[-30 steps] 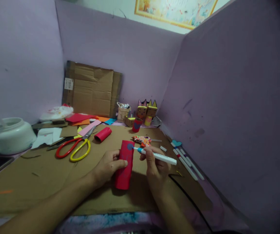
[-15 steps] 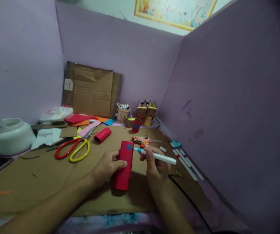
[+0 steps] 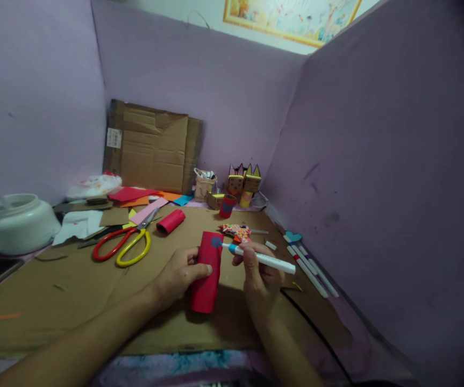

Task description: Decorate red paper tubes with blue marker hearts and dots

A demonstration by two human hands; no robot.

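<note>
My left hand (image 3: 182, 274) grips a red paper-covered tube (image 3: 205, 293), thumb across its face. A blue patch (image 3: 216, 242) shows near the tube's upper end. Held like a pen in my right hand (image 3: 262, 274) is a white marker (image 3: 274, 262) with a blue collar, its tip at or very near the patch's right side. Beyond the tube lies a glue gun with a colourful pattern (image 3: 236, 232), and a small white cap (image 3: 270, 245) rests right of it. A second red tube (image 3: 171, 221) lies farther left, beside scissors (image 3: 129, 244) with red and yellow handles.
Several markers (image 3: 308, 266) line the right side, with a black cable (image 3: 316, 333) nearer me. A white pot (image 3: 16, 226) stands at left. Coloured paper (image 3: 135, 194), a small bucket (image 3: 205, 185), decorated cardboard figures (image 3: 243, 184) and leaning cardboard (image 3: 153, 150) are at the back.
The marker tip has shifted very slightly at the blue patch. Both hands keep the same hold, and the blue patch looks a little different in outline.
</note>
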